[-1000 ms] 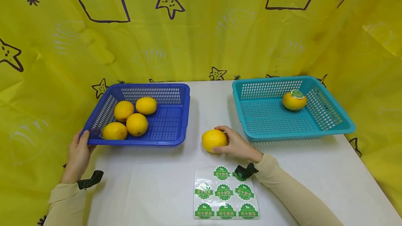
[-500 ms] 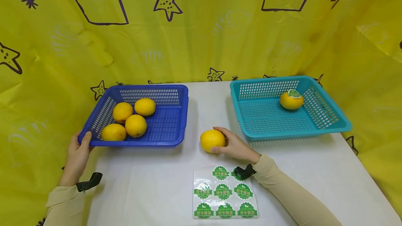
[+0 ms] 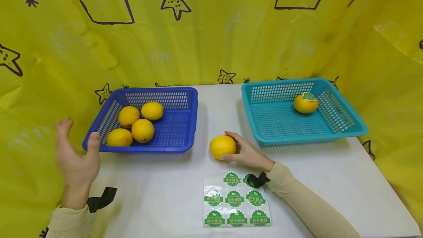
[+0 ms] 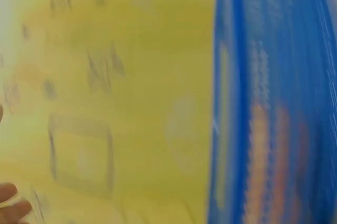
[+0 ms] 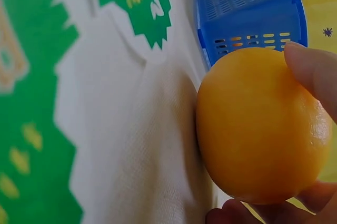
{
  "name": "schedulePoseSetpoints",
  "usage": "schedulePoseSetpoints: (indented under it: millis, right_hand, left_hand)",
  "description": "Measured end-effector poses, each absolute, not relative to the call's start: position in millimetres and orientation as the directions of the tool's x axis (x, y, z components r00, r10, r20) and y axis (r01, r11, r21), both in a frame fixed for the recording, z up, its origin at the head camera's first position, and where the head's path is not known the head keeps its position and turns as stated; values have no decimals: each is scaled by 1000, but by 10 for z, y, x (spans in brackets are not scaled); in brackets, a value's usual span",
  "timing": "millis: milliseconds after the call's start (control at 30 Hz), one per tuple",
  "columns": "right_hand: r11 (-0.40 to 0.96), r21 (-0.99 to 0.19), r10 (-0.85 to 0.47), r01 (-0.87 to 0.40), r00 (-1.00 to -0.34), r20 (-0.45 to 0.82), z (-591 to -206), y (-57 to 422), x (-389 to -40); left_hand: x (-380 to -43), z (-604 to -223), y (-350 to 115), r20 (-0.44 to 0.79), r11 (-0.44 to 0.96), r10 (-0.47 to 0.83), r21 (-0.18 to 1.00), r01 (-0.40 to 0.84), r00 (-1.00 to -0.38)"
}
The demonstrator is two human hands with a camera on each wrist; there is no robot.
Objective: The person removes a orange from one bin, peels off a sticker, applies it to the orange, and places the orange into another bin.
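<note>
My right hand (image 3: pixel 248 154) holds a smooth, oval yellow-orange fruit (image 3: pixel 220 147) low over the white table, thumb on its near side and fingers round the far side. In the right wrist view the fruit (image 5: pixel 260 129) shows unmarked skin. My left hand (image 3: pixel 78 162) is off the blue basket, just left of its near corner, fingers spread and holding nothing. Several similar fruits (image 3: pixel 143 131) lie in the left half of the blue basket (image 3: pixel 175 149). A sheet of green round stickers (image 3: pixel 235 198) lies on the table in front of my right hand.
At the back right stands a turquoise basket (image 3: pixel 310 138) with one fruit (image 3: pixel 304 105) inside, a green sticker (image 3: pixel 308 97) on its top. A yellow patterned curtain (image 3: pixel 205 39) hangs behind the table (image 3: pixel 158 194) and along its sides.
My left hand has let go of the blue basket's corner, its fingers spreading as it lifts off. The right hand still holds the fruit in the same place.
</note>
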State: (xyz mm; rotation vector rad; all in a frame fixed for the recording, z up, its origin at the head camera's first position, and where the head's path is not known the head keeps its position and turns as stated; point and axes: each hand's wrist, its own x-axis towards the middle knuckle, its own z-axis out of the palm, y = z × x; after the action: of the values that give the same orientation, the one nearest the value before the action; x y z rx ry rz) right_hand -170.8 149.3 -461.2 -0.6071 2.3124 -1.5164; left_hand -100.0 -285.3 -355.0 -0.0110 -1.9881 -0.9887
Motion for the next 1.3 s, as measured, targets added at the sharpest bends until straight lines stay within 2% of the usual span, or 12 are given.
schedulePoseSetpoints:
  millis: [133,200,267,333,433,567,633,767,1067,1300]
  right_hand:
    - [326,-930,-512,-168,-859,-24,-4618,1522,-1687]
    - [334,-926,-510,-173,-860,-24,-4616,1533,-1669]
    - [345,-921,-503,-180,-864,-20,-4609,1543,-1641]
    - [356,-917,-491,-179,-871,-21,-4591,1560,-1600]
    - [366,-915,-465,-172,-885,-19,-4554,1607,-1519]
    - [355,-915,-446,-190,-895,13,-4472,1705,-1367]
    - [342,-917,-442,-206,-896,37,-4432,1763,-1285]
    - [314,-918,-443,-242,-892,84,-4388,1872,-1131]
    - [295,-928,-472,-230,-879,68,-4454,1928,-867]
    - [307,-931,-487,-196,-873,23,-4508,1904,-760]
  left_hand:
    - [-959,-3341,-2236,892,627,-161,423,654,-423]
    - [-920,-3296,-1974,922,558,-75,354,751,-379]
    - [-897,-3342,-1803,929,485,23,312,817,-368]
    - [-871,-3426,-1652,912,419,117,312,853,-392]
    - [-846,-3637,-1495,832,369,275,371,852,-482]
    - [-799,-3931,-1364,663,361,445,483,798,-602]
    - [-776,-4046,-1325,571,367,500,541,757,-651]
    - [-775,-4236,-1257,423,394,562,618,680,-711]
    - [-842,-4515,-1131,183,429,597,750,503,-781]
    - [-923,-4610,-1059,55,540,594,711,449,-802]
